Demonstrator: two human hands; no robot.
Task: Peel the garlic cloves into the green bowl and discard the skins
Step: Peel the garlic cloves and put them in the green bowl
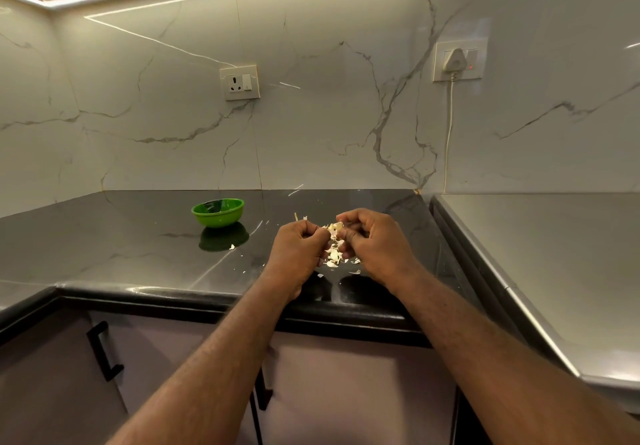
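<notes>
I pinch one pale garlic clove [335, 227] between left hand [299, 247] and right hand [372, 240], above papery white skins [333, 258] toward the glossy black countertop's [138, 254] front edge.

At frame centre the left hand [297, 249] and right hand [375, 240] meet above the dark tabletop [138, 236], both pinching a clove [335, 227]. Skins [333, 258] lie scattered beneath them. The bowl [218, 214] stands left of centre, well apart.

Two bare forearms, uncovered from below the countertop's [138, 236] front edge onward, fine hair along both, bare wrists, left hand [298, 250] and right hand [375, 243] bare above the countertop
</notes>
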